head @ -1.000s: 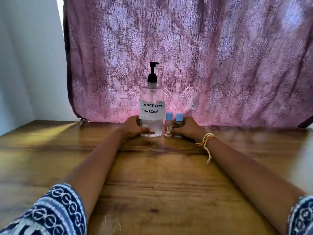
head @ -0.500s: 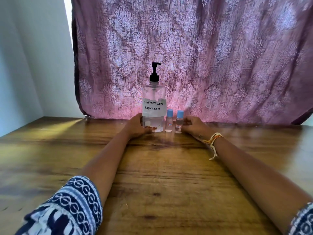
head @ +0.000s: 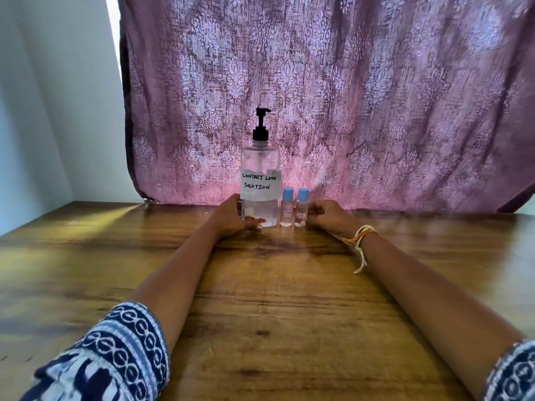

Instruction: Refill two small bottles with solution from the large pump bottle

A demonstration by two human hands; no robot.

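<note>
Large pump bottle (head: pixel 260 180) stands upright at far centre of the wooden counter (head: pixel 260 299), handwritten label "CONTACT LENS SOLUTION", black pump head on top with the nozzle pointing right. Liquid level is hard to read through the clear plastic. Two small bottles sit just to its right: left small bottle (head: pixel 287 208) and right small bottle (head: pixel 301 208), both upright, blue caps on, close together, apparently with some clear liquid in them.

Left hand (head: pixel 231 218) wraps the pump bottle's base, grip closed on it from the left side. Right hand (head: pixel 324 214) is curled beside the right small bottle, fingers touching or nearly touching it; whether that grip is actually closed on the bottle cannot be told.

Step in hand looks like setup: nothing is uncapped, so refilling has not begun.

To do it well: steady the pump bottle by its base as now, take one small bottle only, and unscrew its cap without tipping the neighbour. Then bring the narrow mouth directly under the nozzle before pressing. Press slowly, since a fast pump could overshoot the small opening and spill on the counter. Park the cap somewhere it won't roll.
</note>
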